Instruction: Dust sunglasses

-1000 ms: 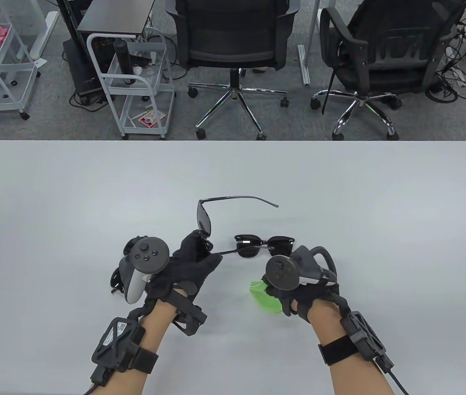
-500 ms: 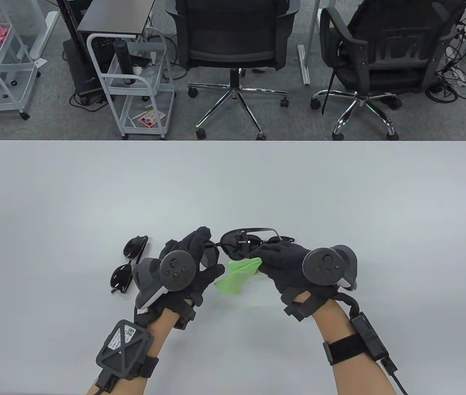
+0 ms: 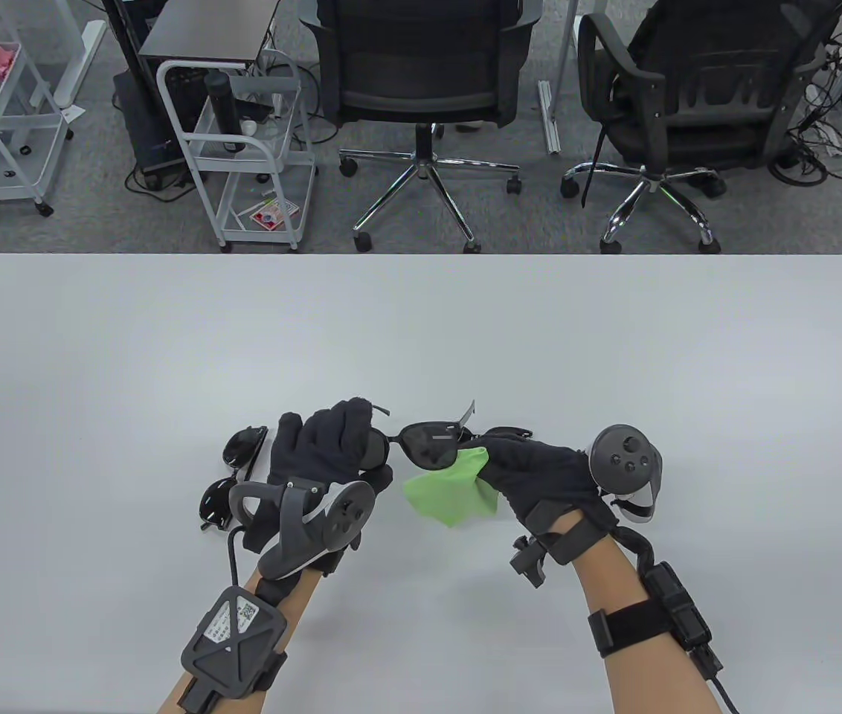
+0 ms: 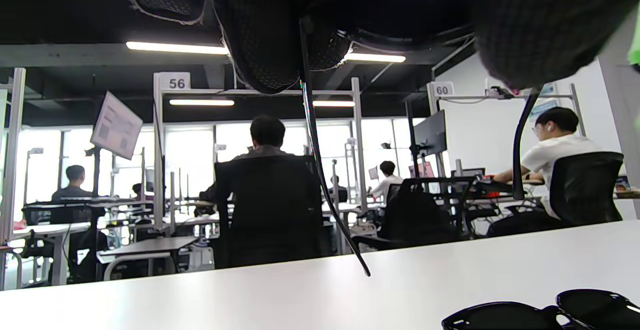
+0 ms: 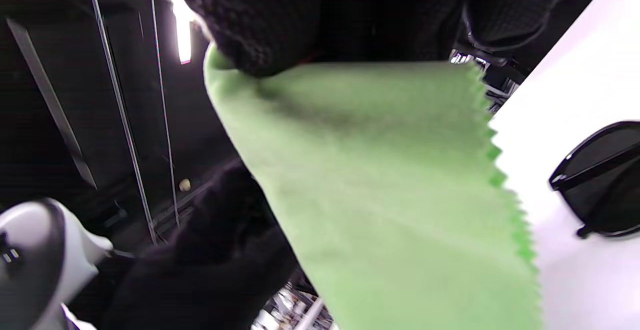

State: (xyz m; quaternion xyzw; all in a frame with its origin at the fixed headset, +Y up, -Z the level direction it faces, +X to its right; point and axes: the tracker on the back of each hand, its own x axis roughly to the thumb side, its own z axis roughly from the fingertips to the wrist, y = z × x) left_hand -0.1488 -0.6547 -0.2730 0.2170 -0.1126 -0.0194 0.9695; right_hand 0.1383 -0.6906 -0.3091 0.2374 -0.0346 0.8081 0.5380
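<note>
My left hand [image 3: 339, 442] grips a thin-framed pair of sunglasses [image 3: 428, 445] by its left lens and holds it above the table. Its temple arms hang down in the left wrist view [image 4: 312, 145]. My right hand [image 3: 499, 455] pinches a green cloth [image 3: 451, 492] and presses it against the right lens. The cloth fills the right wrist view [image 5: 390, 195], under my gloved fingers [image 5: 280, 15]. The held pair's left lens is hidden under my left fingers.
A second pair of sunglasses [image 3: 231, 476] lies on the white table [image 3: 421, 327] left of my left hand. A third pair [image 3: 506, 431] lies behind my right hand and also shows in the right wrist view [image 5: 605, 180]. Office chairs and carts stand beyond the far edge.
My left hand turned the held sunglasses from on edge to facing me and drew them in. My right hand lifted the green cloth off the table onto the right lens.
</note>
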